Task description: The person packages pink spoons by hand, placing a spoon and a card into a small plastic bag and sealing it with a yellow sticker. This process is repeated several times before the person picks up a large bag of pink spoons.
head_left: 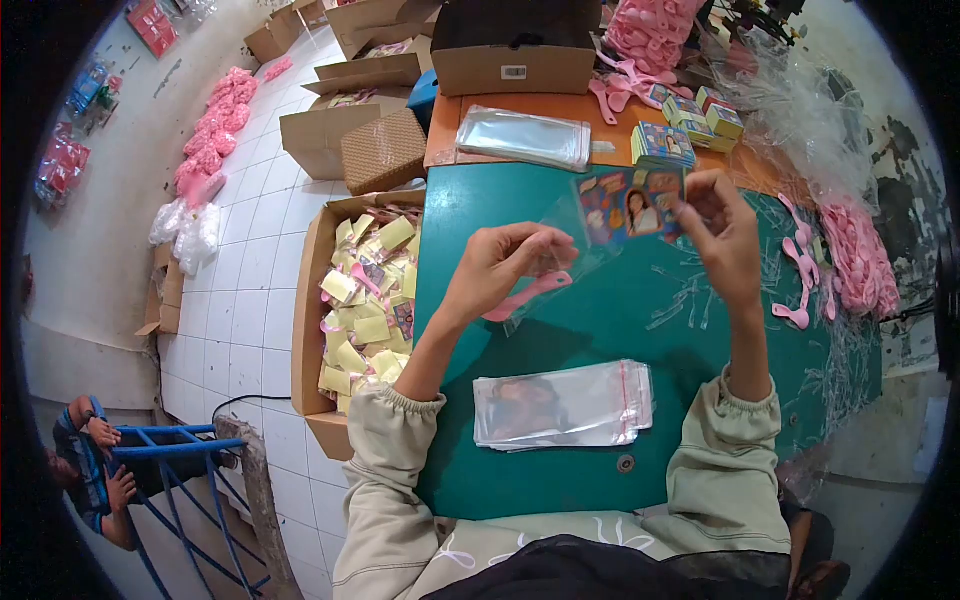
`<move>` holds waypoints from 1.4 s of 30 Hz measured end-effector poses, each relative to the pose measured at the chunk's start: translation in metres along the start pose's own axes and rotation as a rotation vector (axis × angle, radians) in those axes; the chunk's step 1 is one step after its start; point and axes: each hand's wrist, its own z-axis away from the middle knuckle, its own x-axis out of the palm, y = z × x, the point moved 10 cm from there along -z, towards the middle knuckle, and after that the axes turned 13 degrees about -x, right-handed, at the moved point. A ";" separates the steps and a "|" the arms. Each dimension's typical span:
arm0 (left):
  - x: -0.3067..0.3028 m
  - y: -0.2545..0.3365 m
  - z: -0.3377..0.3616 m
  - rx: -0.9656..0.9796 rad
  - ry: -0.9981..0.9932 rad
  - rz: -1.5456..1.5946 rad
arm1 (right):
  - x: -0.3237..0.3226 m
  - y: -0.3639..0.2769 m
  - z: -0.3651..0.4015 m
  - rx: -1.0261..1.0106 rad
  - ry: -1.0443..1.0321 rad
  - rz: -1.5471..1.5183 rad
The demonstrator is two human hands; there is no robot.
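My left hand (495,265) is closed on a clear plastic bag (590,262) above the green table. A pink spoon (527,297) shows along the bag's lower end, beneath my left fingers. Between thumb and fingers, my right hand (728,235) pinches a colourful printed card (630,205) with a person pictured on it. The card's left part overlaps the bag's upper right end in this view. Below both hands, a stack of flat clear bags (560,405) lies on the green tabletop (600,490).
A carton (305,335) of filled packets stands left of the table. Toward the back lie more clear bags (525,137) and stacks of printed cards (663,146). Pink spoons (795,265) and plastic scraps (685,295) lie on the right. Another person's hand (121,487) rests near a blue metal frame (175,442).
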 end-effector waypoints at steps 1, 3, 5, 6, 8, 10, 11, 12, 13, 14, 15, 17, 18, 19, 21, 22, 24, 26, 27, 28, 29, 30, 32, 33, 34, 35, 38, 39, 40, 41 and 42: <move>0.003 0.002 0.001 -0.009 -0.020 0.010 | 0.007 -0.008 0.006 0.012 -0.023 0.010; 0.005 0.004 0.005 -0.029 -0.008 -0.030 | 0.013 -0.018 0.010 0.004 -0.098 0.062; 0.005 0.000 0.006 -0.069 0.002 -0.089 | 0.020 -0.025 0.010 -0.038 -0.203 0.147; 0.004 -0.005 0.005 -0.101 0.005 -0.128 | 0.021 -0.029 0.009 -0.080 -0.216 0.185; 0.006 -0.007 0.007 -0.143 -0.004 -0.129 | 0.024 -0.036 0.009 -0.160 -0.239 0.261; 0.012 -0.001 0.011 -0.156 -0.030 -0.050 | 0.023 -0.040 0.008 -0.155 -0.269 0.293; 0.012 -0.002 0.011 -0.157 -0.039 -0.018 | 0.022 -0.041 0.008 -0.153 -0.285 0.309; 0.012 -0.003 0.012 -0.156 -0.048 0.014 | 0.021 -0.041 0.008 -0.144 -0.281 0.304; 0.013 -0.003 0.011 -0.155 -0.057 0.047 | 0.020 -0.042 0.008 -0.136 -0.277 0.300; 0.014 -0.003 0.011 -0.137 -0.065 0.012 | 0.019 -0.041 0.008 -0.127 -0.273 0.295; 0.015 -0.004 0.010 -0.120 -0.073 -0.023 | 0.021 -0.041 0.009 -0.135 -0.279 0.286; 0.014 -0.006 0.008 -0.102 -0.065 -0.087 | 0.024 -0.039 0.010 -0.148 -0.289 0.270; 0.012 -0.007 0.008 -0.101 -0.049 -0.117 | 0.023 -0.039 0.010 -0.131 -0.283 0.255; 0.010 -0.007 0.008 -0.099 -0.032 -0.146 | 0.021 -0.039 0.009 -0.115 -0.277 0.238; 0.010 -0.005 0.010 -0.106 -0.027 -0.040 | 0.020 -0.039 0.009 -0.113 -0.265 0.226; 0.010 -0.004 0.011 -0.107 -0.025 0.012 | 0.020 -0.040 0.009 -0.129 -0.257 0.232; 0.010 -0.001 0.012 -0.087 -0.025 0.027 | 0.021 -0.042 0.009 -0.154 -0.256 0.243; 0.008 -0.001 0.012 -0.071 -0.004 0.009 | 0.024 -0.044 0.010 -0.170 -0.269 0.255; 0.008 -0.003 0.011 -0.064 0.018 -0.016 | 0.026 -0.046 0.010 -0.187 -0.282 0.264; 0.006 -0.005 0.011 -0.059 0.041 -0.041 | 0.030 -0.048 0.012 -0.203 -0.294 0.272; 0.011 -0.005 0.012 -0.065 0.000 -0.113 | 0.033 -0.050 0.013 -0.219 -0.305 0.280; 0.015 -0.004 0.012 -0.072 -0.041 -0.184 | 0.038 -0.051 0.014 -0.237 -0.342 0.289; 0.023 -0.004 0.013 -0.085 -0.091 -0.264 | 0.049 -0.054 0.018 -0.274 -0.414 0.309; 0.026 -0.006 0.014 -0.092 -0.099 -0.274 | 0.056 -0.049 0.021 -0.225 -0.477 0.292; 0.029 -0.006 0.015 -0.099 -0.108 -0.284 | 0.062 -0.043 0.025 -0.176 -0.538 0.275; 0.031 -0.003 0.018 -0.107 -0.102 -0.306 | 0.068 -0.038 0.029 -0.125 -0.599 0.257; 0.034 0.005 0.022 -0.127 -0.095 -0.310 | 0.066 -0.040 0.029 -0.150 -0.578 0.277; 0.034 0.001 0.021 -0.132 -0.099 -0.266 | 0.065 -0.043 0.029 -0.179 -0.564 0.309; 0.033 -0.003 0.019 -0.136 -0.103 -0.223 | 0.064 -0.047 0.029 -0.209 -0.550 0.343; 0.034 -0.003 0.019 -0.106 -0.104 -0.254 | 0.064 -0.051 0.029 -0.240 -0.535 0.376; 0.034 -0.003 0.018 -0.078 -0.105 -0.287 | 0.071 -0.048 0.032 -0.203 -0.591 0.336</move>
